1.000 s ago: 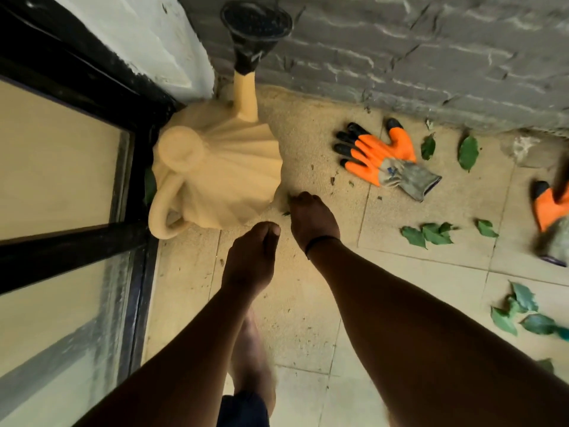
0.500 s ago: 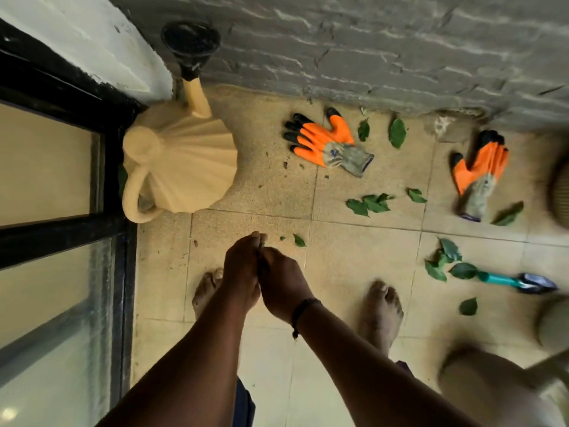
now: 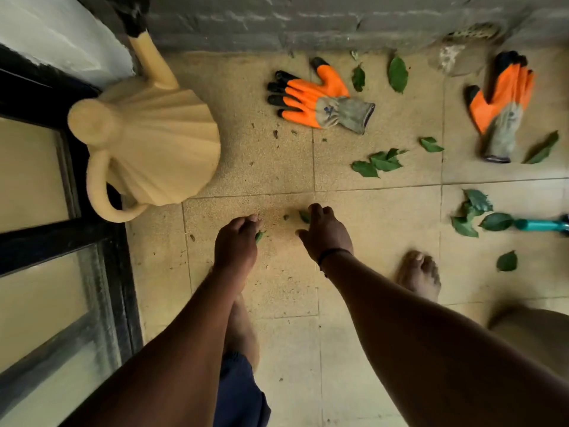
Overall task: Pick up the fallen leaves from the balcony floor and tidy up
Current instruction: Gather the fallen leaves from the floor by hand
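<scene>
A: What takes up most of the floor?

B: The tiled balcony floor [image 3: 277,167] runs out to a grey brick wall [image 3: 308,23] at the far side. On the left stands a cream watering can [image 3: 151,146], beside a black door frame [image 3: 123,288].

A: And smaller things?

B: Two orange gloves: one [image 3: 320,100] far centre, one [image 3: 498,103] far right. A teal tool handle [image 3: 538,224] lies at the right edge.

A: The hands?

B: The left hand [image 3: 235,245] has its fingers curled, pinching a small leaf [image 3: 259,236]. The right hand [image 3: 326,234] reaches down with its fingers bent onto another small leaf [image 3: 304,216] on the floor; whether it grips it, I cannot tell.

A: Other leaves?

B: A cluster [image 3: 380,161] lies far of the right hand, another [image 3: 474,211] by the tool, two [image 3: 398,73] near the wall.
</scene>
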